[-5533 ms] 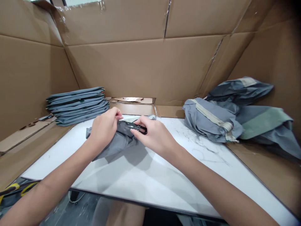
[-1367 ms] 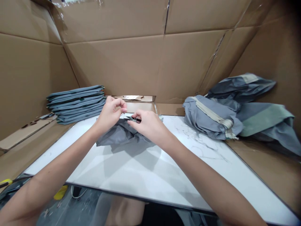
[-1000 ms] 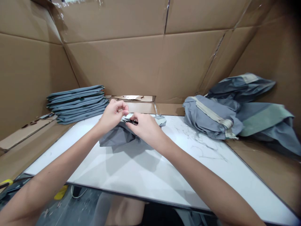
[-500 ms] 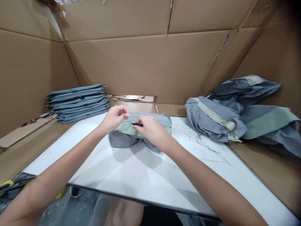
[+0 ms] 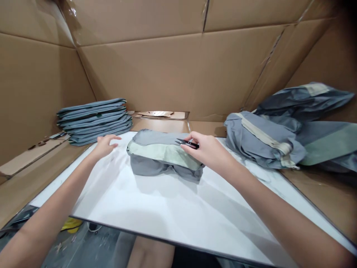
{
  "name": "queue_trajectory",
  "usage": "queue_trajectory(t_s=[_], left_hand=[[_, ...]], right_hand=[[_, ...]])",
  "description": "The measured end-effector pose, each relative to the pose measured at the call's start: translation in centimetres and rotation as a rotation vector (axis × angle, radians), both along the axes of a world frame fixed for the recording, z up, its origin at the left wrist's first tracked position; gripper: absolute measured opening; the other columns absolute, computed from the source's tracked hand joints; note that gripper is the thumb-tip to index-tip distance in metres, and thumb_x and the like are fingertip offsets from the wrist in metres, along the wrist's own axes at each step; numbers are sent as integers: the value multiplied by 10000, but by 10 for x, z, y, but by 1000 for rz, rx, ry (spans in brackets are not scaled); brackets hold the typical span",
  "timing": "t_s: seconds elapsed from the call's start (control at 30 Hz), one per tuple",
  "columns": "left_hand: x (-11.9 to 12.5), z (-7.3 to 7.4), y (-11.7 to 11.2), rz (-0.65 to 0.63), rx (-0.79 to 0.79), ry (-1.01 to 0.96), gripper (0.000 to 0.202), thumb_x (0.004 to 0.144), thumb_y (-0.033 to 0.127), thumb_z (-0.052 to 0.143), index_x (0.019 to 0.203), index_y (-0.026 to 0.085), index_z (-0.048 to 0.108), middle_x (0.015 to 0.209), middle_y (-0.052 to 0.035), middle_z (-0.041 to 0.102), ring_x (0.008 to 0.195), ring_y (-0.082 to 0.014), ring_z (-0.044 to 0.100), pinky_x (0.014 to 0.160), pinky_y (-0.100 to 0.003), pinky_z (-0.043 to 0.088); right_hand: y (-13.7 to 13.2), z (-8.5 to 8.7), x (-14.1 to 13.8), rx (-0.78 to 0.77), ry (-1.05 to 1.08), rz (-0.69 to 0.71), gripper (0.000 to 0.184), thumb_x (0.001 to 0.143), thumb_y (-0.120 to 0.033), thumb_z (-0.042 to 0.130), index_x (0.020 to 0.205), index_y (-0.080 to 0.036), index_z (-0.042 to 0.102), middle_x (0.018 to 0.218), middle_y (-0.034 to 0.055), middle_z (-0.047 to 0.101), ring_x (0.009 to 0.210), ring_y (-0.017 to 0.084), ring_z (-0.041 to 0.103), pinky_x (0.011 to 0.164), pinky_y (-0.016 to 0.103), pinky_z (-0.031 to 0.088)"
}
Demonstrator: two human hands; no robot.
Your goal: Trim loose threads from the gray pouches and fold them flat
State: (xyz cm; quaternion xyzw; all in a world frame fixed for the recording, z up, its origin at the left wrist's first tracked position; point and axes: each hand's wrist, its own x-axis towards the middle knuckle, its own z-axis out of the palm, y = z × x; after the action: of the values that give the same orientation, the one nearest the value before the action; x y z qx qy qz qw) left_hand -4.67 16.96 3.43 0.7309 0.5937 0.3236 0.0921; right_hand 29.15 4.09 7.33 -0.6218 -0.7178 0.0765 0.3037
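Observation:
On the white tabletop [image 5: 156, 204] lies a grey fabric piece [image 5: 150, 165] with a pale green band across it, shaped like a sewn pouch or bag. Its lower edge bulges in folds. My right hand [image 5: 208, 150] grips small black thread snips [image 5: 189, 143] over the right part of the cloth, the blades pointing left and slightly apart. To the left of the fabric, my left hand [image 5: 105, 146] is raised off it, fingers apart and holding nothing.
A stack of folded blue-grey fabric pieces [image 5: 95, 123] stands at the back left. Crumpled grey fabric pieces [image 5: 259, 139] with pale strips are heaped at the right. Cardboard walls [image 5: 167, 74] enclose the table at the back and sides.
My left hand has moved left, away from the fabric, and its fingers have opened. My right hand has shifted right with the snips, uncovering more of the cloth.

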Motion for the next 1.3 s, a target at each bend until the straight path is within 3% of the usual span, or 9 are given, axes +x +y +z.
queue_trajectory(t_s=[0.2, 0.33, 0.43, 0.63, 0.73, 0.87, 1.03, 1.13, 1.3], left_hand=[[4, 4, -10, 86, 26, 103, 306, 761, 411, 461, 557, 200, 551, 710, -51, 648, 829, -253, 566, 847, -371, 370], [23, 18, -18, 33, 337, 262, 225, 806, 314, 423, 771, 187, 605, 1086, -97, 604, 1065, -286, 483, 952, -419, 317], [49, 25, -35, -83, 431, 337, 391, 773, 198, 453, 1160, 201, 507, 1203, -91, 540, 1115, -283, 431, 957, -426, 324], [106, 29, -89, -538, 436, 586, 321, 871, 378, 470, 1141, 241, 578, 1200, -35, 592, 1114, -258, 455, 930, -404, 373], [120, 13, -98, -585, 667, 662, 297, 844, 351, 548, 1110, 232, 603, 1153, -26, 635, 1014, -236, 552, 855, -388, 414], [122, -11, -97, -536, 933, 471, 133, 806, 134, 585, 900, 198, 653, 987, 10, 703, 797, -150, 628, 715, -284, 474], [113, -16, -101, -621, 679, 106, 169, 803, 54, 536, 724, 175, 624, 849, 9, 710, 856, -118, 655, 754, -210, 520], [90, -9, -98, -533, 602, -46, 199, 805, 67, 528, 674, 183, 623, 744, 10, 690, 928, -143, 640, 833, -257, 512], [28, 5, -69, -51, 617, -159, 226, 826, 335, 553, 708, 184, 672, 815, -43, 695, 916, -201, 609, 874, -369, 465]], right_hand=[[-5, -28, 30, 150, 69, -104, 243, 808, -376, 534, 964, -200, 593, 741, 11, 632, 632, 133, 562, 580, 227, 380], [-4, -41, 44, 232, 139, -112, 283, 816, -397, 524, 986, -182, 594, 690, 8, 586, 613, 127, 529, 601, 234, 388], [-3, -46, 45, 227, 208, -104, 288, 824, -400, 518, 992, -180, 599, 693, 5, 579, 617, 123, 514, 609, 234, 385], [-5, -49, 41, 215, 286, -64, 280, 828, -408, 515, 977, -185, 595, 777, 23, 616, 695, 136, 545, 648, 234, 395], [-6, -52, 37, 212, 277, -39, 280, 817, -418, 526, 956, -185, 591, 713, 6, 597, 628, 123, 524, 609, 228, 390], [-8, -56, 34, 224, 232, -8, 257, 812, -401, 531, 956, -194, 579, 640, -23, 551, 562, 106, 488, 565, 216, 370], [-7, -60, 35, 245, 205, -7, 252, 814, -404, 529, 957, -202, 575, 637, -25, 555, 559, 108, 492, 562, 219, 367], [-6, -61, 36, 250, 200, -4, 259, 817, -407, 521, 963, -201, 576, 630, -24, 556, 554, 110, 495, 559, 221, 367], [-7, -59, 35, 239, 200, 2, 256, 819, -406, 515, 963, -202, 574, 688, -8, 599, 600, 121, 537, 577, 225, 384]])
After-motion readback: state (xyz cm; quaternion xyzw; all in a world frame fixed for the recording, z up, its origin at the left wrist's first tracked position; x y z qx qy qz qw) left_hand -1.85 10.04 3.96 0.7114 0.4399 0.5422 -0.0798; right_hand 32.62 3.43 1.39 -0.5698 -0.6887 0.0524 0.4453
